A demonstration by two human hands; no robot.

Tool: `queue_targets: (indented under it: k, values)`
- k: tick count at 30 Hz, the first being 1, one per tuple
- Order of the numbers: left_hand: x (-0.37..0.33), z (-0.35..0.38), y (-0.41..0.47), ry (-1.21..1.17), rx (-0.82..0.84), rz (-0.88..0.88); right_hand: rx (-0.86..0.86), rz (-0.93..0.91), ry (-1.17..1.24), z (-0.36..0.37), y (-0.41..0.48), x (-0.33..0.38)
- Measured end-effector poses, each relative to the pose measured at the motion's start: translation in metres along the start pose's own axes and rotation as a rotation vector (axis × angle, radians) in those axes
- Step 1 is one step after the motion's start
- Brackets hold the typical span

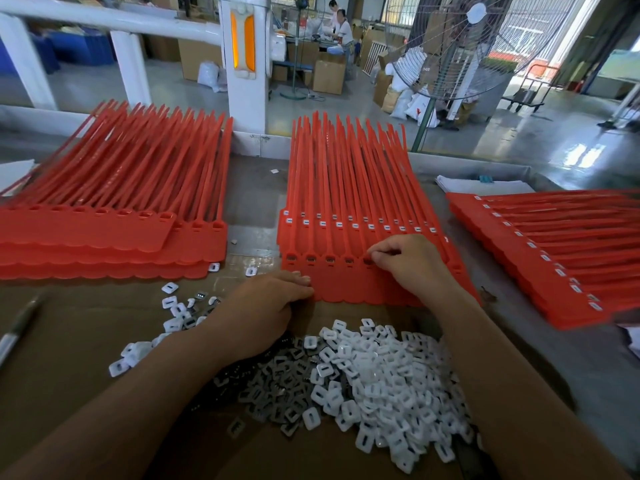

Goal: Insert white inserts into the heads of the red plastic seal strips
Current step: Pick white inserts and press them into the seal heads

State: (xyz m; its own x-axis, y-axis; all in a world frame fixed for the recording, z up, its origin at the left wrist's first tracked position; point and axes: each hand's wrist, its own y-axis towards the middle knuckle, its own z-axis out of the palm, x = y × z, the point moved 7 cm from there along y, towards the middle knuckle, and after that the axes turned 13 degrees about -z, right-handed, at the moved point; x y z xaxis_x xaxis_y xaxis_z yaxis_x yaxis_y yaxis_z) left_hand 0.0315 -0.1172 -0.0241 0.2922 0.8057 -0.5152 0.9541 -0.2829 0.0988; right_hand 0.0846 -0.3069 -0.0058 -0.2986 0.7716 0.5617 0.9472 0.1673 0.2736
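A stack of red seal strip sheets [349, 223] lies in the middle of the table, tails pointing away. The top sheet's front row of heads [320, 259] shows dark inserts in several sockets. My right hand [408, 261] has its fingers curled over a head near the row's middle, fingertips pressed at the socket; what it pinches is hidden. My left hand [266, 310] rests at the sheet's front left edge, fingers bent against the tag. A heap of white inserts [384, 382] mixed with grey metal clips [277, 386] lies on cardboard between my forearms.
Another red strip stack [114, 216] with empty heads sits at the left, and a stack with white inserts [554, 251] at the right. A pen [17, 327] lies far left. Loose inserts [176, 306] scatter near my left hand. A large fan [460, 46] stands behind the table.
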Motion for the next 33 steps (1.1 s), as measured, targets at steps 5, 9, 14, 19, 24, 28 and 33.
queue_targets:
  k: [5, 9, 14, 19, 24, 28, 33]
  values:
    - [0.0, -0.002, -0.001, -0.013, 0.006, 0.004, 0.012, 0.018, 0.09, -0.01, -0.002, 0.008]
    - [-0.001, -0.003, -0.003, -0.013, 0.008, 0.005, 0.017, -0.045, 0.1, -0.018, -0.009, 0.032]
    - [0.0, -0.005, -0.002, -0.003, -0.008, -0.016, 0.407, -0.237, 0.155, 0.008, -0.036, 0.084]
    - [-0.002, -0.005, -0.003, 0.01, 0.007, 0.004, 0.583, -0.365, 0.047, 0.042, -0.049, 0.106]
    - [-0.005, -0.006, -0.004, 0.002, 0.009, 0.024, 0.617, -0.389, 0.018, 0.051, -0.052, 0.11]
    - [-0.004, -0.005, -0.005, -0.023, 0.015, 0.029, 0.612, -0.444, -0.092, 0.06, -0.056, 0.119]
    - [-0.003, -0.004, -0.005, -0.047, 0.033, 0.031, 0.591, -0.455, -0.129, 0.064, -0.058, 0.122]
